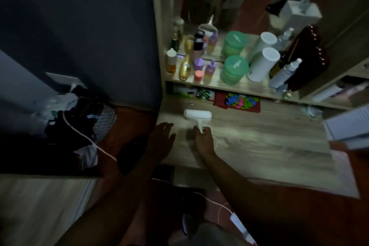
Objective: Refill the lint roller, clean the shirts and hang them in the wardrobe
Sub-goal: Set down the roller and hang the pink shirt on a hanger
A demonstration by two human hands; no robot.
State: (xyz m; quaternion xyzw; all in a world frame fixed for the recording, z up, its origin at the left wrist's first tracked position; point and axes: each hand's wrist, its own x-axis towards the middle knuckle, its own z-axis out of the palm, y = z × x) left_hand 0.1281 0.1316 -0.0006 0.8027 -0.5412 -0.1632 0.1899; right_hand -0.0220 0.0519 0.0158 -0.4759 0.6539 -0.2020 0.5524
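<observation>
A white lint roller (197, 115) lies on the wooden dressing table (259, 146), its roll end pointing away from me. My right hand (202, 139) grips its short handle. My left hand (162, 140) hovers with fingers spread at the table's left edge, just left of the roller, holding nothing. A pile of dark and light clothes (75, 118) lies on the bed to the left; no single shirt can be told apart in the dim light.
A shelf (219, 84) behind the roller holds several bottles, two green jars (234, 70) and white cylinders (263, 64) before a mirror. A red pouch (239, 102) sits under the shelf. A white box (349, 126) is at right. A white cable (85, 136) crosses the floor.
</observation>
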